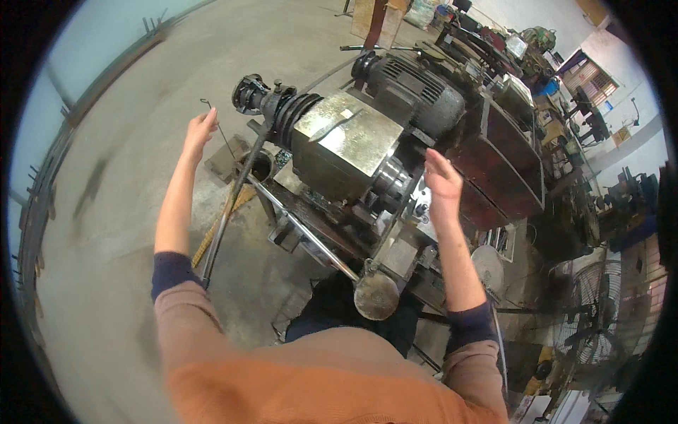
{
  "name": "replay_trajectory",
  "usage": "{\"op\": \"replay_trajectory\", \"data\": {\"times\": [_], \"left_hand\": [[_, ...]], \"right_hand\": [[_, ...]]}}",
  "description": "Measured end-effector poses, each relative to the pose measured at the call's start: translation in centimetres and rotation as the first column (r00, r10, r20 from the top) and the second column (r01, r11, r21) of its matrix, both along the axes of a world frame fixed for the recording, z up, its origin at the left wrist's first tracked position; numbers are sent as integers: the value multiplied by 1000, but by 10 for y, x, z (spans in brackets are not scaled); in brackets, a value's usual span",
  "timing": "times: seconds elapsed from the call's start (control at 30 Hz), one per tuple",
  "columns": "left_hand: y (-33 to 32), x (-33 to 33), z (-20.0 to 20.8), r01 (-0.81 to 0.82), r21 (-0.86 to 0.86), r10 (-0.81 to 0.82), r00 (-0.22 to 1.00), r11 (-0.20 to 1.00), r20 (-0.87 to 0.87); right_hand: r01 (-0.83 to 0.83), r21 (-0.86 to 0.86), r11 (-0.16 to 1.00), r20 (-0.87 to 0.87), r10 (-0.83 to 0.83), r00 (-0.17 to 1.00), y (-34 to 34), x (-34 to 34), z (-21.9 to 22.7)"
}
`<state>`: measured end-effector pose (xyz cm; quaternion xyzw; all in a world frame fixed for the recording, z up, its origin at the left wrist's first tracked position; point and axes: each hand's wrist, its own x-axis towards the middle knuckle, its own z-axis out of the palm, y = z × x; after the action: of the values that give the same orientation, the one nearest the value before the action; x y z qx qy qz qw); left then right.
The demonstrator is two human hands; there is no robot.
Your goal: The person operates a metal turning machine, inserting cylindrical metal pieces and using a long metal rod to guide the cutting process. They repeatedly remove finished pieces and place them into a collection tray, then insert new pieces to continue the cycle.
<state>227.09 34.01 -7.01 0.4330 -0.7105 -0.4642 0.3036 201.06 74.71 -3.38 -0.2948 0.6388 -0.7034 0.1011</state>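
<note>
At the left, my left hand (200, 133) is closed around a thin metal rod (225, 140). The rod's short bent end sticks out above the fingers, and its long part slants down past the hand. My right hand (443, 185) is raised just right of the round metal chuck or spindle end (392, 177) on a lathe-like machine. Its fingers are stretched out, and I see nothing in them. Between both hands stands the machine's grey metal headstock box (349, 138). A dark, flat, narrow piece (335, 126) lies on top of it.
Behind the headstock sits a finned motor (424, 92). Dark stepped pulleys (291, 113) face left. A long bar (304, 230) ends near a round metal disc (376, 295) before my body. A dark red metal cabinet (494, 166) and a fan (593, 311) stand right.
</note>
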Motion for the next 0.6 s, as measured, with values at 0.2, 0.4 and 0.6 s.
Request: {"op": "replay_trajectory", "data": {"times": [0.2,0.4,0.6], "left_hand": [[-104,-62,-44,66,109,-55,994,992,-94],[-152,-116,-65,191,341,-93,955,921,-282],[-172,-147,-87,400,445,-218,888,801,-406]], "right_hand": [[302,77,950,132,-310,942,-45,12,-55],[413,-14,911,88,-410,908,-63,3,-77],[417,13,909,-118,-413,903,-59,6,-85]]}}
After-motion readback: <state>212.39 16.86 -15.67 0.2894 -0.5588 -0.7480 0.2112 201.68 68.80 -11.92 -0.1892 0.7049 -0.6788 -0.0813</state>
